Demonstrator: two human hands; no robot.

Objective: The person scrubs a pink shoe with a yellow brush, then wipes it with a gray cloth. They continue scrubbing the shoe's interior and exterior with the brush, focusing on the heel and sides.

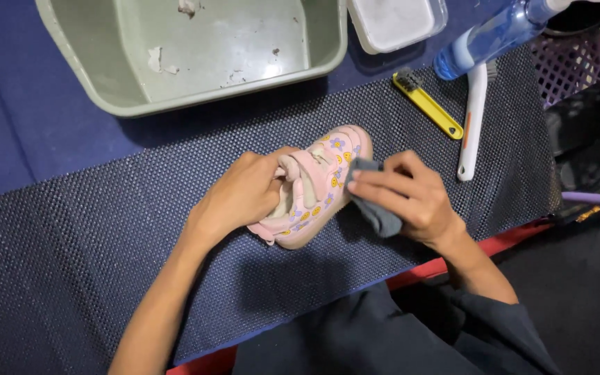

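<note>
A view from above of two bare hands working on a small child's shoe (317, 182). The shoe is pink with a cream sole and a scatter of yellow and purple flower marks, and it lies on its side between the two hands, toe pointing away from the person.

The left hand (241, 196) is curled around the shoe's opening and strap, fingers tucked in at the ankle end, gripping it in place. The right hand (411, 198) pinches a folded grey cloth (376, 208), with its fingertips pressing the cloth against the side of the shoe near the toe.

Just beyond the right hand lies a yellow brush (428, 105) with a dark bristle head, set at a slant. Beside it, further to the right, is a white long-handled brush (472, 121) with an orange mark on the handle. Past these, a clear blue spray bottle (491, 36) lies tilted. A white rectangular lidded container (396, 21) sits well beyond the shoe, and to its left, beyond the left hand, a large pale green plastic tub (196, 52) holds a few white scraps on its floor. At the far right a purple mesh basket (571, 66) is partly in view.

Everything near the hands rests on a dark, bumpy non-slip mat (105, 250) spread over a bench covered in blue cloth (8, 118). A red edge (515, 239) shows along the near side of the bench, under the right wrist. The person's dark clothing fills the bottom of the view.
</note>
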